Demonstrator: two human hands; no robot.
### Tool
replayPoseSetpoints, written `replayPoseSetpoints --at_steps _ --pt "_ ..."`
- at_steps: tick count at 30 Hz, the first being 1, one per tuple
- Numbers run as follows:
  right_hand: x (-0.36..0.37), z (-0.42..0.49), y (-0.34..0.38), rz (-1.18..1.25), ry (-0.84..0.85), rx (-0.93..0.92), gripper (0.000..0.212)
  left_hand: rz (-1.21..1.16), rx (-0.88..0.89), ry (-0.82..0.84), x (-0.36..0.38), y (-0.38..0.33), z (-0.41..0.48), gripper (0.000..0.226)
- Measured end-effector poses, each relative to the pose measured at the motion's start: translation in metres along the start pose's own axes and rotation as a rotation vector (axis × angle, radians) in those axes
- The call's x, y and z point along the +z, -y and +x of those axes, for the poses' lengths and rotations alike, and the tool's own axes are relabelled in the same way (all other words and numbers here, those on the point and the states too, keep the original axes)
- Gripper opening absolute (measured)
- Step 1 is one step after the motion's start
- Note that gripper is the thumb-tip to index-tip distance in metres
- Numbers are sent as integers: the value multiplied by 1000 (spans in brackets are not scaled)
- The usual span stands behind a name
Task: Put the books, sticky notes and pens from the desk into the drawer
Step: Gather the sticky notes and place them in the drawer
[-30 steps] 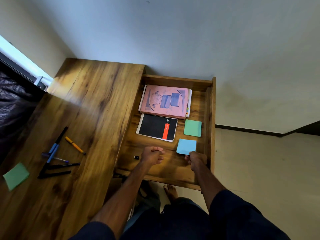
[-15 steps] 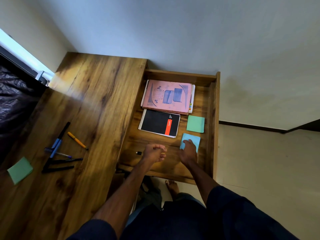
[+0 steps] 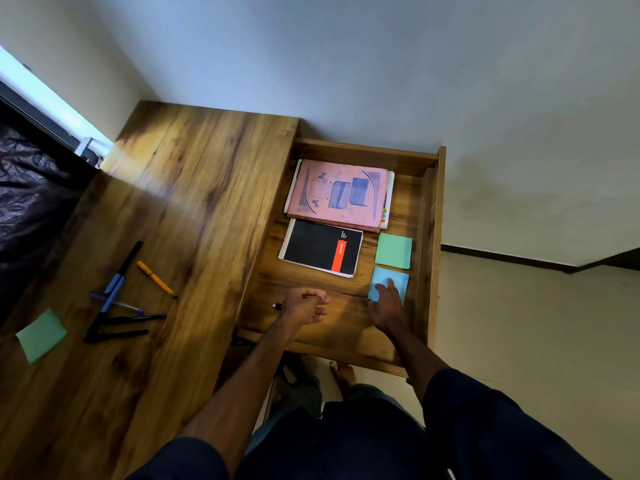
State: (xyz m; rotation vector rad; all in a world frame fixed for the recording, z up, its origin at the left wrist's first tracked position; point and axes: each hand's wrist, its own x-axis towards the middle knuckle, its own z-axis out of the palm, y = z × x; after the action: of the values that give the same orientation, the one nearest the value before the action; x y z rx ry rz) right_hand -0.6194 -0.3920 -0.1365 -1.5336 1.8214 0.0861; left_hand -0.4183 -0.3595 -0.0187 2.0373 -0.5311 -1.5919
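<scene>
The wooden drawer [image 3: 431,237] stands pulled out to the right of the desk [image 3: 194,202]. Inside lie a pink book [image 3: 341,194], a black spiral notebook [image 3: 320,247], a green sticky pad [image 3: 394,250] and a blue sticky pad [image 3: 394,278]. My right hand [image 3: 386,304] rests flat on the drawer floor, fingertips on the blue pad. My left hand [image 3: 306,304] is closed around a dark pen [image 3: 277,306], whose end pokes out to the left over the drawer. On the desk remain several pens [image 3: 117,296], an orange pen [image 3: 156,278] and another green sticky pad [image 3: 41,336].
A dark crumpled sheet [image 3: 27,209] covers something left of the desk, under a bright window strip. Pale floor [image 3: 519,323] lies right of the drawer. My bare foot [image 3: 343,374] shows under the drawer's front edge.
My right hand slid the blue sticky pad further into the drawer, laid it below the green pad and flattened onto it. My left hand kept the pen over the drawer.
</scene>
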Motion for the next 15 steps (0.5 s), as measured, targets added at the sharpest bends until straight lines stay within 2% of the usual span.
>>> replayPoseSetpoints --at_steps 4,7,11,15 --pt "2 0 -1 29 -34 8 56 -3 1 7 0 -1 -1 13" --pt "-2 -4 8 148 -181 8 51 -4 14 6 -3 -2 -1 10" --pt "-21 -15 55 307 -391 -167 17 -23 74 -24 -15 -8 -6 8" --pt "-31 -27 120 378 -427 -383 15 -62 188 -55 -40 -23 -19 11"
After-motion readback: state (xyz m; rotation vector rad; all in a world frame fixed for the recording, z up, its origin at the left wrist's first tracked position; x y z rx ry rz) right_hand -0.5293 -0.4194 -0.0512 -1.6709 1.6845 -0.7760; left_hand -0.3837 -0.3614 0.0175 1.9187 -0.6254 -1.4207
